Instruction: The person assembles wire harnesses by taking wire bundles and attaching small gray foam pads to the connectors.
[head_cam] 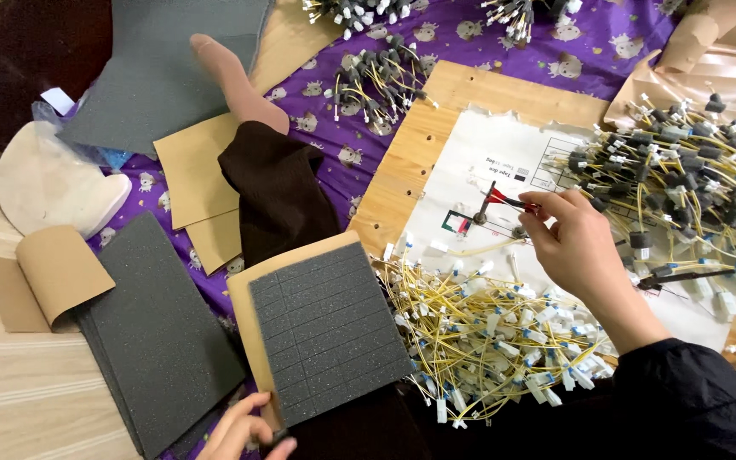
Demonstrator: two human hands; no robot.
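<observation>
The person's right hand reaches forward from a dark sleeve, back of the hand up, wrist slightly bent, with the fingers curled together and the thumb and fingertips pinched at the far end. The left hand sits low at the bottom edge of the view, only partly in sight, its fingers bent inward in a loose grip.

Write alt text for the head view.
Seated on a purple cloth, a person's right hand touches a red-handled tool on a wooden board, beside a pile of yellow wire harnesses. The left hand touches a scored grey foam sheet.
</observation>
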